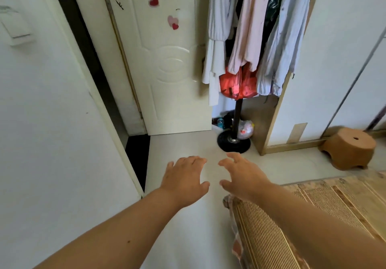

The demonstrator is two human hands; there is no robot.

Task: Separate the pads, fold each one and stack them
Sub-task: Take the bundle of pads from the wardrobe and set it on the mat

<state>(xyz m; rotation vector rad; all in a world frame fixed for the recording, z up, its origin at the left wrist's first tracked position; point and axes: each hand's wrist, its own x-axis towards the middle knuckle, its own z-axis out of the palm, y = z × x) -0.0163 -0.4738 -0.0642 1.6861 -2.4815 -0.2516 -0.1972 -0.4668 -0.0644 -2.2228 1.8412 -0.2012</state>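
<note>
My left hand (184,180) and my right hand (243,176) reach forward side by side over the pale floor, palms down, fingers spread, and neither holds anything. A bed with a striped beige mat (292,222) fills the lower right, and my right forearm passes over its corner. No separate pads can be told apart from the mat in this view.
A white door with heart stickers (167,59) stands open ahead, a dark gap to its left. A coat stand (235,126) loaded with clothes and a red bag stands ahead on the right. An orange stool (348,147) sits by the wardrobe at right. A white wall is close at left.
</note>
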